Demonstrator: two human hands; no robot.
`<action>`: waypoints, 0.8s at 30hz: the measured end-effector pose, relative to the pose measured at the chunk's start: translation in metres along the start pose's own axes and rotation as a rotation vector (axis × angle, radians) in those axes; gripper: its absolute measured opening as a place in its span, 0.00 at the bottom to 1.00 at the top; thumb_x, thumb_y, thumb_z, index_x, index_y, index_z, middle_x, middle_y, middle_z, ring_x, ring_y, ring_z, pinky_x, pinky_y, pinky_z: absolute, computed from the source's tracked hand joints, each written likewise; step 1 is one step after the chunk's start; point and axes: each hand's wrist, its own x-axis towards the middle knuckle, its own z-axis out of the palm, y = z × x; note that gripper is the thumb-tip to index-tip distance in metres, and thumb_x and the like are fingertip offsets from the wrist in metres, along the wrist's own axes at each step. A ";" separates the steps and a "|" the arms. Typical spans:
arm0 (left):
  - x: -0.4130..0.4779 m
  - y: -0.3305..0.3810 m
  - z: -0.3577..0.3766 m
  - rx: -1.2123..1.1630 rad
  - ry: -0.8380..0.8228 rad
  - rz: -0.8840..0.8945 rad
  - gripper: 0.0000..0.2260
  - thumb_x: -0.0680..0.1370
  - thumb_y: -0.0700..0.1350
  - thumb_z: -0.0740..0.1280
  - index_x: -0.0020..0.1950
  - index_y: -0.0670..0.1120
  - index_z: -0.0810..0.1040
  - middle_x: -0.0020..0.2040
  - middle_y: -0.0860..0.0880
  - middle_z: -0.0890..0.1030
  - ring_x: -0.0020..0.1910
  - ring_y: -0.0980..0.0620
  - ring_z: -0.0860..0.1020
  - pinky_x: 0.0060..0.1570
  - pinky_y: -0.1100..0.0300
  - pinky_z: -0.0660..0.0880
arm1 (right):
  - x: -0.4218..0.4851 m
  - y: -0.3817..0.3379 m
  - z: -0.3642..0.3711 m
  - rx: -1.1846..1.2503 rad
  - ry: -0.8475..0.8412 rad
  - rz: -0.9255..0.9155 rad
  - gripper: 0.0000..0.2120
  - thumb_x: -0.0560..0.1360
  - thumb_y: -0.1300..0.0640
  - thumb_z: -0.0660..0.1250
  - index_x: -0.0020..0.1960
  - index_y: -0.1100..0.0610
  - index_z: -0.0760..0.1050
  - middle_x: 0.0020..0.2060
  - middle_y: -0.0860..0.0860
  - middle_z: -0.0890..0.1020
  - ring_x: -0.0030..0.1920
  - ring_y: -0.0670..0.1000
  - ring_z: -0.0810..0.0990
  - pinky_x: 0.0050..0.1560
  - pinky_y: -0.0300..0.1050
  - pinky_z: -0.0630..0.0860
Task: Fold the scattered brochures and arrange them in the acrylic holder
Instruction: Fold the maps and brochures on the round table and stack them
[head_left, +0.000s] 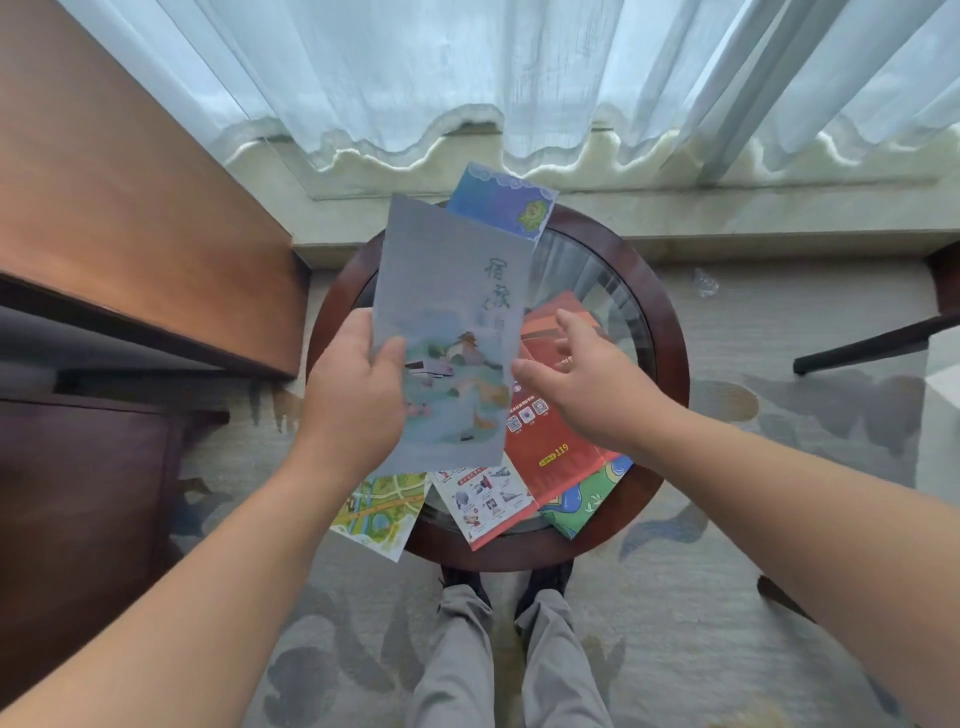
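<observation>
Grey brochure (447, 312), left hand (353, 384); red brochure (561, 441) seemingly unfolded on table (670, 332)

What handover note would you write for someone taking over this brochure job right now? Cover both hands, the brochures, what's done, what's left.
Left hand holds a grey-blue brochure above the round table.
Right hand open beside it, holding nothing.
On the table: red brochure, white leaflet, map brochure and green brochure, overlapping; a blue brochure at the far edge.
Done: no holder in view, nothing filed.
Left: fold each, then file them.
</observation>
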 end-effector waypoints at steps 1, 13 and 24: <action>-0.003 0.002 0.002 -0.139 -0.046 -0.045 0.09 0.82 0.42 0.59 0.50 0.54 0.76 0.49 0.48 0.82 0.49 0.42 0.82 0.44 0.42 0.81 | -0.002 -0.002 -0.002 0.078 0.010 0.012 0.34 0.77 0.42 0.66 0.77 0.52 0.57 0.68 0.49 0.75 0.60 0.43 0.78 0.57 0.43 0.76; -0.005 -0.029 0.073 -0.054 -0.136 -0.307 0.14 0.76 0.46 0.69 0.58 0.51 0.68 0.51 0.51 0.79 0.45 0.51 0.80 0.36 0.54 0.81 | -0.004 0.041 0.008 -0.016 0.109 0.167 0.08 0.77 0.51 0.67 0.50 0.50 0.68 0.46 0.44 0.76 0.48 0.51 0.77 0.41 0.47 0.74; 0.017 -0.045 0.159 0.565 -0.345 -0.059 0.41 0.74 0.53 0.71 0.78 0.50 0.47 0.62 0.43 0.74 0.58 0.40 0.74 0.54 0.45 0.75 | 0.022 0.119 0.005 -0.142 0.142 0.332 0.39 0.76 0.58 0.64 0.78 0.56 0.44 0.57 0.54 0.77 0.49 0.56 0.77 0.42 0.51 0.74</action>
